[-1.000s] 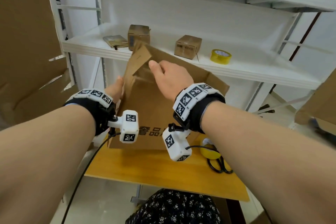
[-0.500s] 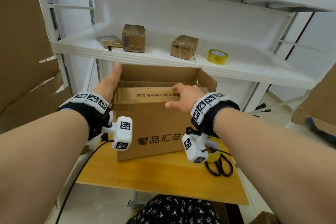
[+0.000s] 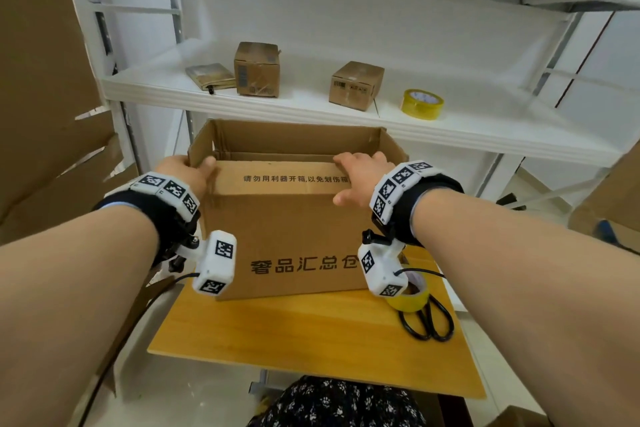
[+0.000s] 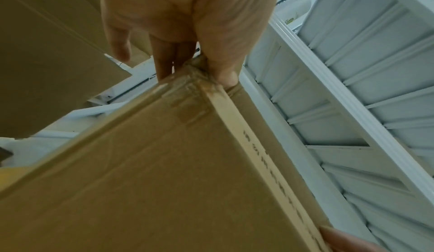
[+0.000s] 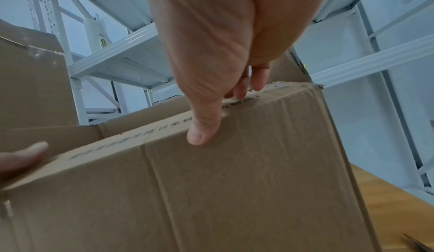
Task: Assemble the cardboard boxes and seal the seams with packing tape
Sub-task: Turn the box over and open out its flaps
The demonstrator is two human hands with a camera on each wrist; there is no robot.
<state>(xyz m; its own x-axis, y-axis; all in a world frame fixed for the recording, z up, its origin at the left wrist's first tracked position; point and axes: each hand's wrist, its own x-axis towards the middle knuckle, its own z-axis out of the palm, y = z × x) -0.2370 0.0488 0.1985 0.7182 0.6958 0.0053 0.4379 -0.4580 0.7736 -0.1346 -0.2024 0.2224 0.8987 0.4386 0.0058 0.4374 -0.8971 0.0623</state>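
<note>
A brown cardboard box (image 3: 287, 229) with black print stands upright on the wooden table (image 3: 311, 340). Its near top flap is folded inward; the far and side flaps stand up. My left hand (image 3: 188, 172) grips the top left corner, thumb on the near flap, fingers outside the left side flap. In the left wrist view the thumb (image 4: 225, 70) presses that corner of the box (image 4: 164, 163). My right hand (image 3: 356, 177) clasps the near flap's fold at the right, fingers on top and thumb (image 5: 202, 133) on the front face of the box (image 5: 234, 181).
A yellow tape roll (image 3: 410, 298) and black-handled scissors (image 3: 429, 322) lie on the table right of the box. The white shelf (image 3: 450, 128) behind holds another tape roll (image 3: 422, 104) and two small boxes (image 3: 256, 69). Flat cardboard (image 3: 41, 80) leans at the left.
The box went from tilted and half-opened to standing square with its near flap folded in. My left hand came back to the near left corner; my right hand slid right along the flap.
</note>
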